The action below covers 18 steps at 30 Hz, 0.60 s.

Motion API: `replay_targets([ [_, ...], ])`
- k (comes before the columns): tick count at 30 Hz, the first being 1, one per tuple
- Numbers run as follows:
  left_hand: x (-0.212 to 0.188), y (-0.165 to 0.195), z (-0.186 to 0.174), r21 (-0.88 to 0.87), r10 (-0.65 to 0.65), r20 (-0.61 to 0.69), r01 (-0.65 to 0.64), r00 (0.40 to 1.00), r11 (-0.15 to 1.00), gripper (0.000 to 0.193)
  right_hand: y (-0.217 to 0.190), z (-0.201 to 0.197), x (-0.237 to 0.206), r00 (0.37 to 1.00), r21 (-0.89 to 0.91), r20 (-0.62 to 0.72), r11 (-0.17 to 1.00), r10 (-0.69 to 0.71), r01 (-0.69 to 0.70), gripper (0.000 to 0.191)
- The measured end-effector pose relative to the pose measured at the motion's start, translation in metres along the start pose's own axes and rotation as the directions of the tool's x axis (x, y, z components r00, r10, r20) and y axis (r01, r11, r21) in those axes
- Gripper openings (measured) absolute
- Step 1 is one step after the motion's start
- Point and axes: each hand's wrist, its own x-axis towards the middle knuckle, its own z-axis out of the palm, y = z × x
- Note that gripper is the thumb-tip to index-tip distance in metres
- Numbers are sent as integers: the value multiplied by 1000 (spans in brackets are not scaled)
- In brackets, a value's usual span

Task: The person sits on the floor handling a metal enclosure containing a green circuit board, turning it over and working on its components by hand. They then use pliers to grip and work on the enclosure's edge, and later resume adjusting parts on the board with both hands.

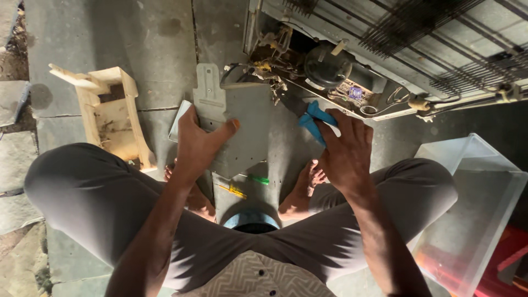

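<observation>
A flat grey metal panel (242,124), with a lighter bracket tab at its upper left corner, is held above the stone floor (137,38), just in front of the open back of an appliance (352,66). The left hand (198,140) pinches the panel's left edge, thumb laid across its face. The right hand (344,151) is wrapped around blue-handled pliers (314,122). A clear plastic bin (473,209) sits to the right, a small wooden box (113,118) to the left.
</observation>
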Motion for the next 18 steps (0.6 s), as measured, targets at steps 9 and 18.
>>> replay_targets([
  [9,-8,16,0,257,63,-5,-60,998,965,53,-6,2,-4,999,-163,7,985,-47,47,59],
  [18,-11,18,1,273,145,57,-155,988,949,59,-9,-1,-4,997,-163,47,984,-66,73,62],
])
